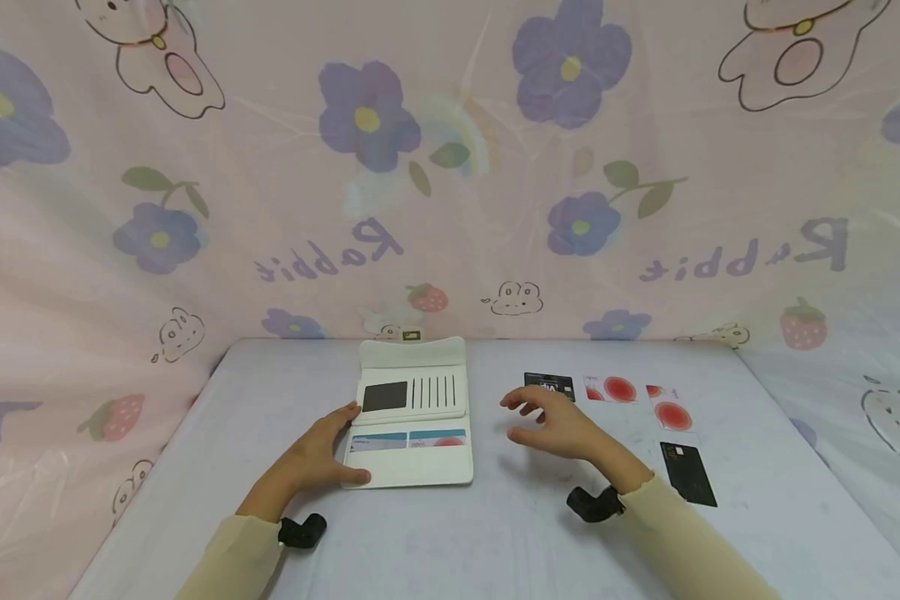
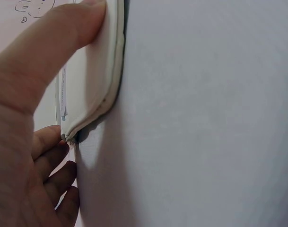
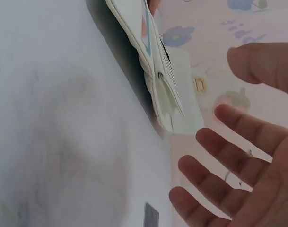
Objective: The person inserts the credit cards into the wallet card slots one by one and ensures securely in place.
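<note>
A white wallet point(image 1: 408, 468) lies unfolded on the table, with two cards point(image 1: 378, 442) side by side in its near pocket. Its upper panel has a dark rectangle point(image 1: 385, 397) and several narrow slots. My left hand point(image 1: 311, 457) rests at the wallet's left side, thumb on the near left corner and fingertips against the edge. To the right of the wallet, my right hand point(image 1: 558, 423) hovers over the table, fingers spread and holding nothing. Just behind it lies a black VIP card point(image 1: 538, 380), partly covered by the hand.
Right of the black VIP card lie two red-and-white cards point(image 1: 600, 388), one turned upright. A second black card point(image 1: 692, 477) lies nearer, beside the right forearm. A white cloth point(image 1: 420, 550) covers the table. A printed curtain point(image 1: 465, 233) hangs behind and at the sides.
</note>
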Tool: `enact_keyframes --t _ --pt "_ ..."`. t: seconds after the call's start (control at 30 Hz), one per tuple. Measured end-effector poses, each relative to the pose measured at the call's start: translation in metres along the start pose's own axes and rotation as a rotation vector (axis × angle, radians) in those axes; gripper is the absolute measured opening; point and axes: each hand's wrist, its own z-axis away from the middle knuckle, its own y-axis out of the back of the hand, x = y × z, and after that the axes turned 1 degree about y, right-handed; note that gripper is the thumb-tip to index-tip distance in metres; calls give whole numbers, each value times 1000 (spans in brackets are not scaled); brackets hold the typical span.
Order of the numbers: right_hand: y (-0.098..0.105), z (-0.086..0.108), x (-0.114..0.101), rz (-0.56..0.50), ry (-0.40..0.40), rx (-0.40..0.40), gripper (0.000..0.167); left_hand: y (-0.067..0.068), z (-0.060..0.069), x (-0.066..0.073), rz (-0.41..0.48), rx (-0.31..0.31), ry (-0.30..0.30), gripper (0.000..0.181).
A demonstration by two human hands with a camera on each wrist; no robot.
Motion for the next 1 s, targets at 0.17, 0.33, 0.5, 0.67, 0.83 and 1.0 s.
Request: enact_keyframes --t 0.17,0.33,0.5,0.67,0.83,1.0 --pt "12 10 6 1 3 21 40 0 1 -1 11 6 5 120" --pt "24 19 12 6 -1 32 39 -1 1 -2 16 7 9 120" --pt "33 26 18 35 -23 30 39 -1 0 -4 8 11 2 120" --pt "43 37 24 62 -63 21 41 -2 1 -3 11 11 -2 118" --pt "54 49 32 102 -72 26 42 -2 2 -1 22 13 -5 118" --pt "68 61 38 134 -90 46 46 -2 1 0 13 18 -8 118"
